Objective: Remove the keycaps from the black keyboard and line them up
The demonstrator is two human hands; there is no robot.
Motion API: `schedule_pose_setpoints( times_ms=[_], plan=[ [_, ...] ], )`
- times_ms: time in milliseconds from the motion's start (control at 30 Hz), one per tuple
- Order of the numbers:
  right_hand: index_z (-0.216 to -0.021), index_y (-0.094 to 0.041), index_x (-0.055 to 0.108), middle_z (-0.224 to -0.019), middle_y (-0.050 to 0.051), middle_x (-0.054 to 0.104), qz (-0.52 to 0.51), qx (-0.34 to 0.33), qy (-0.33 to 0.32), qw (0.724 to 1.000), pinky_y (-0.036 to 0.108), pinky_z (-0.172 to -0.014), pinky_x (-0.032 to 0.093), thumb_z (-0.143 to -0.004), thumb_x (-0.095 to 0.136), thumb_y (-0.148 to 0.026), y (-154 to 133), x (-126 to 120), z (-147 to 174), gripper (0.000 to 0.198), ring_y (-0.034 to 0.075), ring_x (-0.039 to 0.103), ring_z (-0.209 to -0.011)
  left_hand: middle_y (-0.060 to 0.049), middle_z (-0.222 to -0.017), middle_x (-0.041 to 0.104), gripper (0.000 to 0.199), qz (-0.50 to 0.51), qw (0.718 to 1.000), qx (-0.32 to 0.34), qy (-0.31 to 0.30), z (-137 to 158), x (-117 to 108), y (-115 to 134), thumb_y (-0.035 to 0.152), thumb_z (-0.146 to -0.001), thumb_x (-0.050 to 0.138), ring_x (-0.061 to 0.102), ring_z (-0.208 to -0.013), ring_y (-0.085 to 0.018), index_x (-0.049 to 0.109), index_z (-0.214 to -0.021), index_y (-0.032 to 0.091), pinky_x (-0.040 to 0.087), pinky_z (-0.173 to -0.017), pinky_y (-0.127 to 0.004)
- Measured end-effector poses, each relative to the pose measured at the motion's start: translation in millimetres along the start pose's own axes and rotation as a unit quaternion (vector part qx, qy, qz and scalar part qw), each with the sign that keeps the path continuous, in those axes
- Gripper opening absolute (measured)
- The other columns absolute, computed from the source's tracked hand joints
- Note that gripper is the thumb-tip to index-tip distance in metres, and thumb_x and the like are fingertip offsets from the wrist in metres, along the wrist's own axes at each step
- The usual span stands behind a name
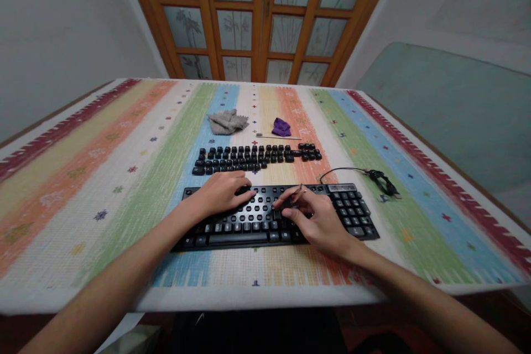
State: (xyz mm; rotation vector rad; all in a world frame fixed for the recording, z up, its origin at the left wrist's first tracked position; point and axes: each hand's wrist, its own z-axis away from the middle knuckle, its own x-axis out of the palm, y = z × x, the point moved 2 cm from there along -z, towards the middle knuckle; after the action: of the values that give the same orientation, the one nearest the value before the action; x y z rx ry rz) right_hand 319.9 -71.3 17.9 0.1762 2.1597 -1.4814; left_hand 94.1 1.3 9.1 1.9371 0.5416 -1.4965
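A black computer keyboard [238,239] lies flat on the table, with many keycaps off its middle rows and bare key stems showing. My left hand [224,191] rests over its upper left part, fingers stretched and thumb apart, gripping nothing. Over the right of the letter area, my right hand [317,215] has its fingers closed round a small dark tool [296,194] with a thin end; its exact kind is hard to make out. The tool's lower end is near a keycap [277,213]. Behind the keyboard, loose black keycaps [236,156] stand in rows.
A crumpled grey cloth [227,121], a folded purple cloth [281,127] and a thin brush [280,137] lie beyond the loose keycaps. The keyboard's coiled cable [382,183] rests at the right. A striped tablecloth [124,204] covers the table.
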Motion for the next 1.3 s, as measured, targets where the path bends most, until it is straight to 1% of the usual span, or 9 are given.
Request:
schedule_pose_setpoints(
  times_ms=[133,367,500,733,933,1033,1133,1200,1300],
  plan=[
    [-0.095,-0.02,0.063,-0.094,0.005,0.075,-0.026,0.025,-0.002,0.999,0.027,-0.065,0.056,-0.091,0.061,-0.02,3,1,4,0.004,0.018,0.071,-0.083,-0.007,-0.085,0.069,0.028,0.003,1.0,-0.004,0.001,1,1,0,0.037,-0.097,0.055,0.064,-0.074,-0.018,0.073,-0.096,0.015,0.045,-0.066,-0.029],
    [-0.098,-0.021,0.06,-0.089,0.005,0.073,0.13,-0.034,-0.072,0.988,0.03,-0.071,0.052,-0.093,0.057,-0.02,-10,-3,-4,0.006,0.019,0.068,-0.076,-0.008,-0.086,0.069,0.028,0.008,1.0,-0.002,0.008,1,1,0,0.037,-0.097,0.054,0.064,-0.075,-0.018,0.072,-0.096,0.015,0.046,-0.066,-0.029],
    [-0.097,-0.02,0.055,-0.08,0.005,0.071,0.153,-0.014,-0.07,0.986,0.03,-0.066,0.049,-0.094,0.055,-0.021,-15,-4,-15,0.003,0.019,0.067,-0.07,-0.007,-0.085,0.069,0.027,0.0,1.0,-0.005,0.01,1,1,1,0.037,-0.096,0.055,0.064,-0.074,-0.018,0.072,-0.097,0.016,0.045,-0.065,-0.029],
    [-0.094,-0.021,0.05,-0.074,0.003,0.07,0.051,0.073,-0.09,0.992,0.03,-0.062,0.052,-0.093,0.053,-0.02,-6,-3,-31,0.003,0.018,0.07,-0.07,-0.007,-0.084,0.069,0.027,0.009,1.0,-0.003,0.008,1,1,1,0.037,-0.096,0.055,0.064,-0.074,-0.017,0.072,-0.095,0.016,0.045,-0.065,-0.028],
    [-0.097,-0.021,0.047,-0.079,0.005,0.072,-0.069,0.139,-0.073,0.985,0.019,-0.042,0.046,-0.094,0.054,-0.027,3,-10,-41,0.01,0.018,0.073,-0.071,-0.006,-0.083,0.068,0.026,0.008,1.0,0.0,0.015,1,-3,1,0.037,-0.096,0.056,0.063,-0.072,-0.017,0.071,-0.1,0.016,0.044,-0.064,-0.028],
    [-0.101,-0.022,0.046,-0.083,0.006,0.071,-0.094,0.138,-0.068,0.984,0.018,-0.037,0.045,-0.094,0.056,-0.035,0,-13,-40,0.018,0.02,0.073,-0.075,-0.004,-0.081,0.067,0.026,0.048,0.998,0.017,0.045,0,-12,12,0.037,-0.096,0.057,0.062,-0.072,-0.016,0.068,-0.106,0.016,0.046,-0.066,-0.027],
    [-0.104,-0.022,0.045,-0.085,0.006,0.07,-0.132,0.118,-0.055,0.983,0.019,-0.038,0.048,-0.093,0.058,-0.042,-5,-15,-38,0.026,0.021,0.073,-0.079,-0.004,-0.087,0.067,0.03,0.108,0.99,0.071,0.064,0,-20,29,0.039,-0.096,0.059,0.063,-0.077,-0.016,0.066,-0.114,0.017,0.048,-0.07,-0.027],
    [-0.103,-0.022,0.045,-0.085,0.007,0.07,-0.158,0.109,-0.042,0.981,0.019,-0.039,0.048,-0.092,0.06,-0.045,-7,-17,-36,0.029,0.021,0.074,-0.08,-0.005,-0.092,0.067,0.034,0.117,0.985,0.101,0.074,0,-23,39,0.042,-0.095,0.06,0.064,-0.081,-0.016,0.064,-0.118,0.017,0.05,-0.071,-0.027],
    [-0.101,-0.022,0.045,-0.084,0.007,0.071,-0.186,0.1,-0.024,0.977,0.019,-0.039,0.048,-0.091,0.062,-0.048,-9,-19,-35,0.033,0.02,0.074,-0.078,-0.005,-0.094,0.068,0.032,0.1,0.984,0.102,0.103,-1,-24,48,0.043,-0.095,0.059,0.065,-0.082,-0.017,0.064,-0.114,0.017,0.051,-0.071,-0.028]
  ],
)
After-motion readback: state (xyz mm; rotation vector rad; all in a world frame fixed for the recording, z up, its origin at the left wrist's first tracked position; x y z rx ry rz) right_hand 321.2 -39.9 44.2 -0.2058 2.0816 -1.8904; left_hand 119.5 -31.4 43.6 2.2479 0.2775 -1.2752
